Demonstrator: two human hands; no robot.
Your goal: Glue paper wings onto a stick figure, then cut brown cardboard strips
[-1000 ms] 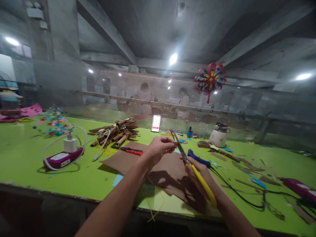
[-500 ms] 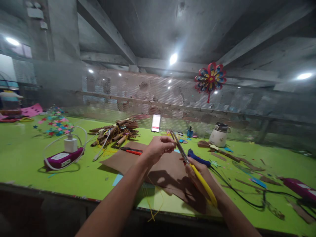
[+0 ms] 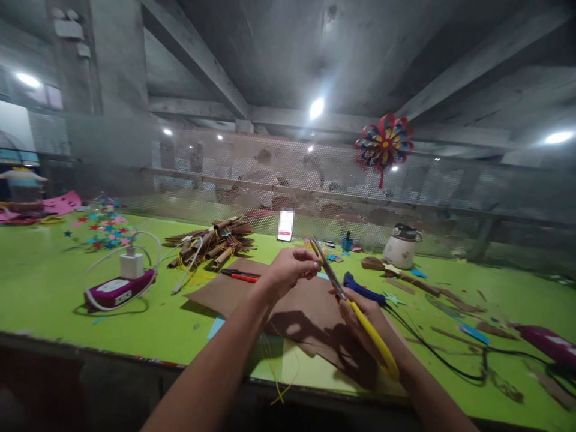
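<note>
My right hand (image 3: 365,321) grips yellow-handled scissors (image 3: 348,303), blades pointing up and away. My left hand (image 3: 288,271) is pinched beside the blades, holding something thin that I cannot make out; thin yellow strands (image 3: 281,366) hang below my forearm. Both hands hover over a brown paper sheet (image 3: 252,291) lying on the green table (image 3: 54,294).
A pile of rolled brown paper tubes (image 3: 211,240), a red-black tool (image 3: 240,275), a purple power strip with a white charger (image 3: 119,287), a phone (image 3: 285,224), a white kettle (image 3: 399,246), a blue glue gun (image 3: 360,288) with a black cord, paper scraps and coloured stars (image 3: 105,231). People sit behind the mesh screen.
The view has shifted slightly; my hands and the scissors hold almost the same pose.
</note>
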